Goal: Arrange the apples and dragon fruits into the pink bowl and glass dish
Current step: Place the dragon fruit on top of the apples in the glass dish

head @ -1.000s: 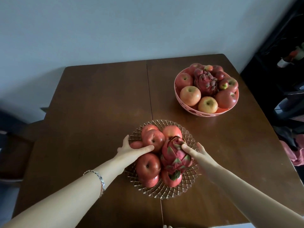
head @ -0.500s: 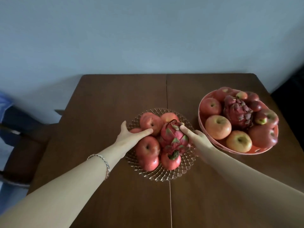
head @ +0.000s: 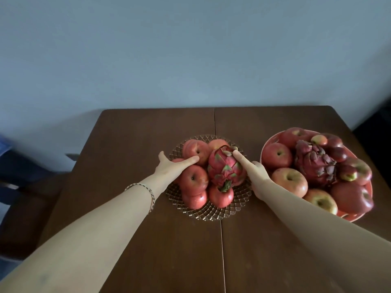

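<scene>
Glass dish (head: 241, 205) heaped. Left hand (head: 171, 166), fingers flat, steadies apples (head: 193, 178); right hand (head: 257, 172), finger straight, props dragon fruit (head: 224, 168). Release risks roll-off.

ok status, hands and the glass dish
Left hand flat on apples in glass dish. Right hand touching its dragon fruit. Pink bowl full, close at right.
</scene>
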